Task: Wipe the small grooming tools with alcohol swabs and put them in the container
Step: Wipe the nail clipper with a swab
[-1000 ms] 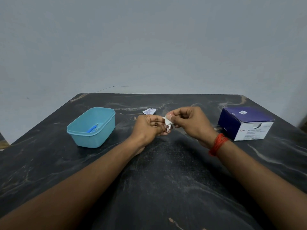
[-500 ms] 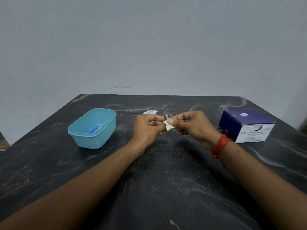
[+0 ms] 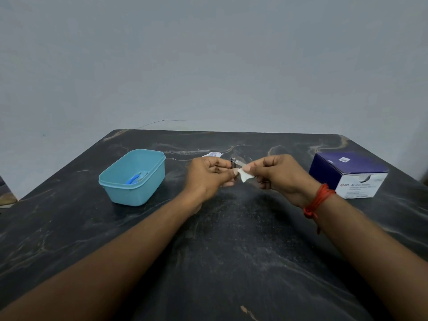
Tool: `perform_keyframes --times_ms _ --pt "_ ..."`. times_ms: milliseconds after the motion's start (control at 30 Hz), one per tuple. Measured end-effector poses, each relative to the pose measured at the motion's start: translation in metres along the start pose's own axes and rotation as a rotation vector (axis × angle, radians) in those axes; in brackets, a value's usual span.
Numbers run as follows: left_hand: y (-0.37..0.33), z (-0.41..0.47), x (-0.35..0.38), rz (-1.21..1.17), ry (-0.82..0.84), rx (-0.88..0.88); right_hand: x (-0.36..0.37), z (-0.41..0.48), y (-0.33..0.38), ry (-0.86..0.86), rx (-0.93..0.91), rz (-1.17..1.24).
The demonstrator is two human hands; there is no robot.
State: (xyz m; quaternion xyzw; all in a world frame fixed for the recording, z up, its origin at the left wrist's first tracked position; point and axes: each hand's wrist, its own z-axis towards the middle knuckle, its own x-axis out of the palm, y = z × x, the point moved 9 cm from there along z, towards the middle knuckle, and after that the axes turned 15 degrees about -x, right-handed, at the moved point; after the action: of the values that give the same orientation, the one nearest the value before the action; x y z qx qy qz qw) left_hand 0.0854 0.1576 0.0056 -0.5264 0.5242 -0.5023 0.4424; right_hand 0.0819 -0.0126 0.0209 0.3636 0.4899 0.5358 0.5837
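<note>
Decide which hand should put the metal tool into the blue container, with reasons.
Likely left: the left hand grips the metal tool and is nearer the container; the right hand pinches the swab.

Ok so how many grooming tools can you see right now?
2: a blue tool lying in the container, and a metal tool held by the left hand. Hands may hide more.
</note>
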Motion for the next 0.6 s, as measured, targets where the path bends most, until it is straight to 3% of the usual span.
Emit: perform_keyframes --times_ms 100,200,467,600 --pt "0.006 -0.001 0.008 -0.033 0.177 -0.115 -0.012 0.0 -0.006 -0.04 0.068 0.046" --pt "0.009 0.0 0.008 -0.073 0.281 -0.198 -0.018 0.002 -0.001 -0.05 0.006 -0.024" --pt "0.009 -0.001 0.005 -0.121 0.297 -0.27 -0.01 -0.005 0.061 -0.105 -0.68 -0.594" --pt "0.01 0.002 0.001 -0.153 0.227 -0.246 0.004 -0.016 0.075 -0.095 -0.917 -0.831"
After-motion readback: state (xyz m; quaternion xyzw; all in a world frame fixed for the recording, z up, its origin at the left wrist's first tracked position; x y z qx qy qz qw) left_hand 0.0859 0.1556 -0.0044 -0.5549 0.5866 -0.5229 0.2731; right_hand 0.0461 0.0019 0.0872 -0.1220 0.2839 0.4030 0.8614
